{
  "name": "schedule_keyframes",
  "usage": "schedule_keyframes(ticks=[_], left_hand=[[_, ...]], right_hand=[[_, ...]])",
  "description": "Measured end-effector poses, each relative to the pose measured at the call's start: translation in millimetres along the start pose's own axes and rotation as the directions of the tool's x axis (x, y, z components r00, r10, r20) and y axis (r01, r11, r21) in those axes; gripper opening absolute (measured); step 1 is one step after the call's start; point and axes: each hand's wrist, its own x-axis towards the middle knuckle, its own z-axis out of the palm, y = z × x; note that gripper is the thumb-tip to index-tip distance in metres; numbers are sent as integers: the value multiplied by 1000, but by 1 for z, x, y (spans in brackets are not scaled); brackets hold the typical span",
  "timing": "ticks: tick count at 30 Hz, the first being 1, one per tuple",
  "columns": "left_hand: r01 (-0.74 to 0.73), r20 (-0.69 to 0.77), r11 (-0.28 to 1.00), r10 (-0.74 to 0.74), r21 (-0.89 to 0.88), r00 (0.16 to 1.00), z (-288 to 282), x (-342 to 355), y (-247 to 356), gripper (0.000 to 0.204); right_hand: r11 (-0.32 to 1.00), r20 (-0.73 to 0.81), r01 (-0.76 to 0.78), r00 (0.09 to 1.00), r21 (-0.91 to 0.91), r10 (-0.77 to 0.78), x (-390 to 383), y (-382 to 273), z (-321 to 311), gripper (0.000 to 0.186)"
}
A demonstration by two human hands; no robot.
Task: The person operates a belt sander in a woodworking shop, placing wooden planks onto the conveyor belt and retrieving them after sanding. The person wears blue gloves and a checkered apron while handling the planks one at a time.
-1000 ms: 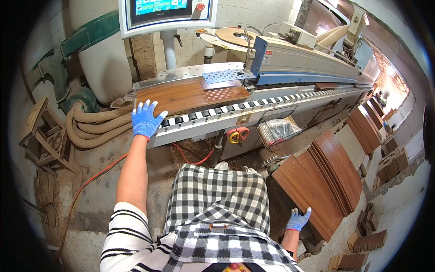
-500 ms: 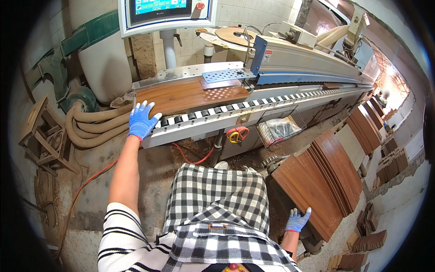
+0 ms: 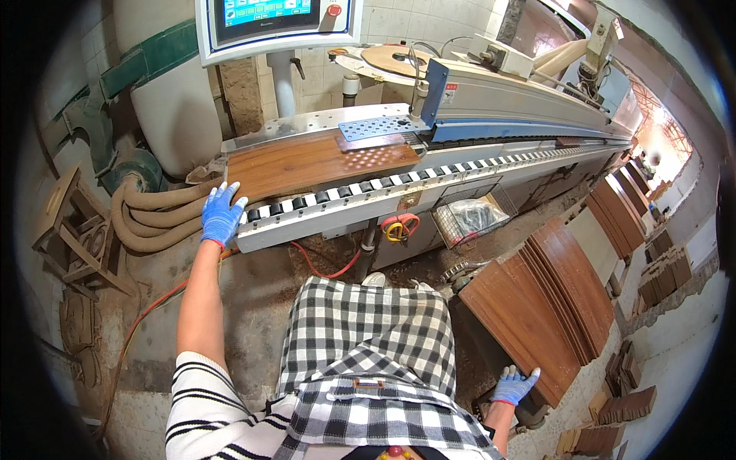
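Note:
A brown wood-grain board [image 3: 284,165] lies flat on the machine's infeed table, its right end under a blue perforated plate [image 3: 374,126]. At the board's near left corner is my left hand [image 3: 222,216], in a blue and white work glove. Its fingers are spread, with the tips at the corner and the end of the roller rail [image 3: 337,194]. To my right, a stack of similar brown boards [image 3: 529,322] rests at a slant. My right hand [image 3: 514,385], gloved the same way, is at the stack's near lower edge, fingers stretched out. Its thumb reaches to the top board's edge.
A control panel [image 3: 280,31] on a post stands behind the table. Ribbed hoses [image 3: 142,215] and a wooden stool [image 3: 73,222] are at left. Scissors [image 3: 400,228] and a wire basket [image 3: 471,218] hang below the rail. More board stacks [image 3: 617,211] stand far right.
My left hand has slid left along the board's end to its corner. My right hand has shifted slightly right and down along the stack's edge. The board looks unmoved.

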Motion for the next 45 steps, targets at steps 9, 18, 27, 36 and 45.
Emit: schedule_keyframes(ticks=[9, 18, 27, 36, 45], left_hand=[[-42, 33, 992, 38, 123, 999, 9, 8, 31, 52], [-115, 44, 983, 110, 145, 993, 36, 24, 111, 54], [-236, -4, 970, 236, -59, 972, 47, 25, 129, 61], [-357, -82, 889, 348, -288, 934, 22, -19, 108, 64], [-607, -71, 795, 605, -10, 793, -34, -89, 103, 74]], right_hand=[[992, -30, 27, 999, 124, -24, 25, -22, -20, 70], [986, -5, 31, 1000, 164, -31, 36, -32, -37, 58], [1000, 322, -25, 946, -4, 25, 5, -47, -44, 36], [994, 608, -84, 787, -70, 109, -36, -12, 46, 30], [935, 866, -184, 354, -305, 352, -148, 79, 234, 27]])
